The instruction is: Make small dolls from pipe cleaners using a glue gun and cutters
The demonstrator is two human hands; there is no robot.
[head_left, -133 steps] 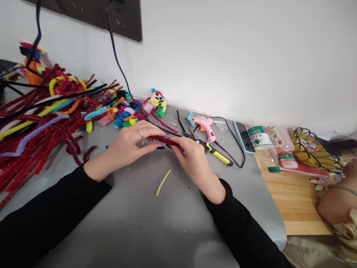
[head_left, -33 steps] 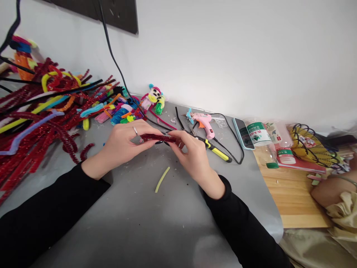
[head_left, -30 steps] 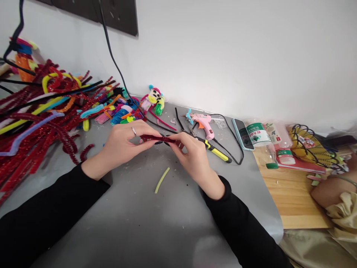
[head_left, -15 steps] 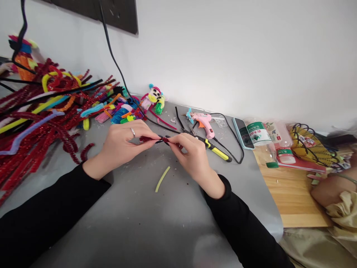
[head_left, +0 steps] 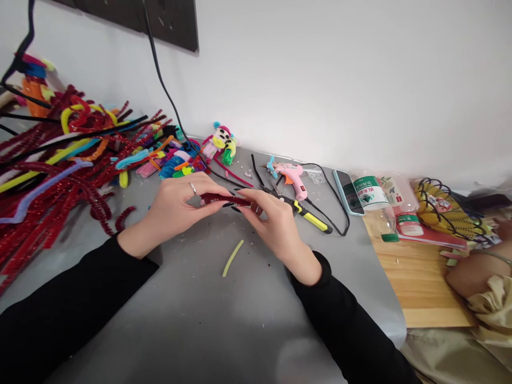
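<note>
A short dark red tinsel pipe cleaner (head_left: 241, 201) runs between my two hands over the grey mat. My left hand (head_left: 182, 205), with a ring on one finger, pinches its left part between thumb and fingertips. From the other side my right hand (head_left: 274, 221) grips it the same way, the fingertips of both hands almost meeting. Parts of the red piece are hidden by the fingers. Below the hands lies a short pale yellow-green strip (head_left: 232, 258) on the mat.
Left is a heap of red and coloured pipe cleaners (head_left: 44, 160), near small fuzzy figures (head_left: 219, 140). Behind my right hand lie a pink glue gun (head_left: 294, 178), yellow-black pliers (head_left: 314, 218) and a phone (head_left: 348, 192). Plastic bottles (head_left: 372, 194) and another person's arm (head_left: 472, 269) are at right.
My hands have drawn very slightly apart, and more of the red pipe cleaner shows between the fingertips. The other things on the mat stay in place.
</note>
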